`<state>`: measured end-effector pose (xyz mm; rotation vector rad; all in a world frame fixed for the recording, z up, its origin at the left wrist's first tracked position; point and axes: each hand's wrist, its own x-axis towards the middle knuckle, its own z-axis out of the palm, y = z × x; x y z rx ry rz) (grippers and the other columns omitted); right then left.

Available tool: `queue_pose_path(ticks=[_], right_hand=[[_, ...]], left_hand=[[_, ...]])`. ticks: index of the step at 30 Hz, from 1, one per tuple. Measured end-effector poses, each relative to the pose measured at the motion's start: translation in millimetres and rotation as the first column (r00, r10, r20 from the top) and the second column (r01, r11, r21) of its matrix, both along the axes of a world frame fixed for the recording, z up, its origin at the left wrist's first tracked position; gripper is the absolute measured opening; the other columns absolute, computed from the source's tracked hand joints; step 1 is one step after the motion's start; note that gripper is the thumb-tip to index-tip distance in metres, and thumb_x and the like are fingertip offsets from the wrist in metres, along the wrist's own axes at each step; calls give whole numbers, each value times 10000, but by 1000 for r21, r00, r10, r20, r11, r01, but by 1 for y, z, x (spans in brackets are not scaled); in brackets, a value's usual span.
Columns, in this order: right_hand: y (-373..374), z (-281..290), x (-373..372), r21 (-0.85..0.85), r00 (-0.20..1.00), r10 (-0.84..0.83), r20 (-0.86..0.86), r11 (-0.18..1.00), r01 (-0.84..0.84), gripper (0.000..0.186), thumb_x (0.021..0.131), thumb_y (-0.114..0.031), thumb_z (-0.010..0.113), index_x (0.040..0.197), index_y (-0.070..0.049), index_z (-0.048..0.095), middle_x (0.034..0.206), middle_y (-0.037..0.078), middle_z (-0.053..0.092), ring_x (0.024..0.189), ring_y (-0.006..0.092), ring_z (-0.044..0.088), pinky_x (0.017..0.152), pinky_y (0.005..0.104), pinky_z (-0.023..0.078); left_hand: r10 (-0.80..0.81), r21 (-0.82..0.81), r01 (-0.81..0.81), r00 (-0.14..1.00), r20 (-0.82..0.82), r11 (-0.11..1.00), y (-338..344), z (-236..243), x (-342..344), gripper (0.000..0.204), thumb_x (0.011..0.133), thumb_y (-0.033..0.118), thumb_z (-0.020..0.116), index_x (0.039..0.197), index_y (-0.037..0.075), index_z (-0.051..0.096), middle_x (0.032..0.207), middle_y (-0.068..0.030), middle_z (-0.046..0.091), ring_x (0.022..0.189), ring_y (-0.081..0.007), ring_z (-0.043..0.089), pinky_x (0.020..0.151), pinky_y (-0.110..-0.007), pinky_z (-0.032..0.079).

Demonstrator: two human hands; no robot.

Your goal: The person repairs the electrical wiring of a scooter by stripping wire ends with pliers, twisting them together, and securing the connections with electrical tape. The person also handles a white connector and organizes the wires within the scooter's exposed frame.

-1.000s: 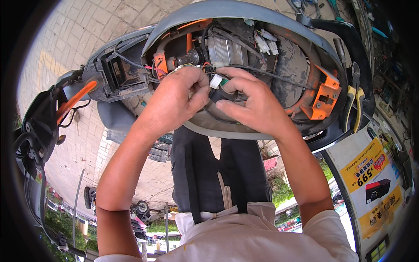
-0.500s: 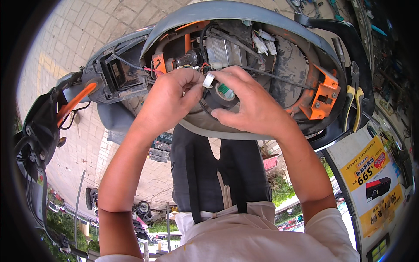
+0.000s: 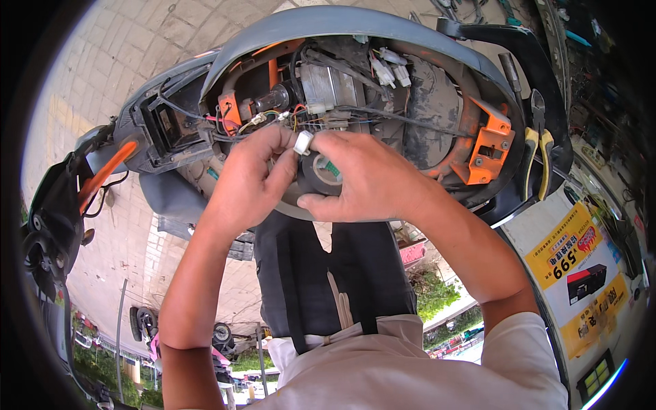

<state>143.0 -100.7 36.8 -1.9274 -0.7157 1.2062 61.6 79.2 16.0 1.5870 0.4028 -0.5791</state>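
Note:
My left hand is closed in a pinch, with a small white plastic piece, which looks like a wire connector, at its fingertips. Beside it, my right hand curls its thumb and fingers around a roll of black tape with green and white inside its core. The fingertips of both hands nearly meet at the white piece. Just beyond them, thin coloured wires and dark cables run through the uncovered body of a scooter. A finned metal box sits among the wires.
Pliers with yellow handles rest on the black rear rack at the right. White connectors hang inside the body, near an orange bracket. A yellow and white poster covers a surface at lower right. Paving surrounds the scooter.
The view has shifted, so the scooter sits slightly farther left. Both hands have come a little nearer to me with the white piece and tape roll, uncovering more wires beyond.

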Motion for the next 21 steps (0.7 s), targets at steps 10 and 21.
queue_pose_path(ticks=[10, 21], right_hand=[[1, 82, -69, 480, 997, 56, -51, 877, -25, 492, 628, -285, 758, 957, 15, 550, 778, 87, 475, 536, 233, 513, 474, 369, 448], [-181, 125, 14, -63, 181, -120, 976, 643, 763, 643, 685, -127, 813, 1238, 9, 515, 1166, 191, 485, 1076, 345, 505, 935, 419, 417]], left_hand=[[491, -167, -501, 865, -98, 849, 4, -23, 6, 154, 967, 94, 478, 1005, 8, 600, 845, 7, 610, 735, -60, 537, 687, -232, 448], [390, -55, -395, 918, -76, 917, 0, -18, 6, 167, 989, 125, 498, 1066, 3, 581, 892, 12, 593, 761, -41, 523, 696, -207, 436]])
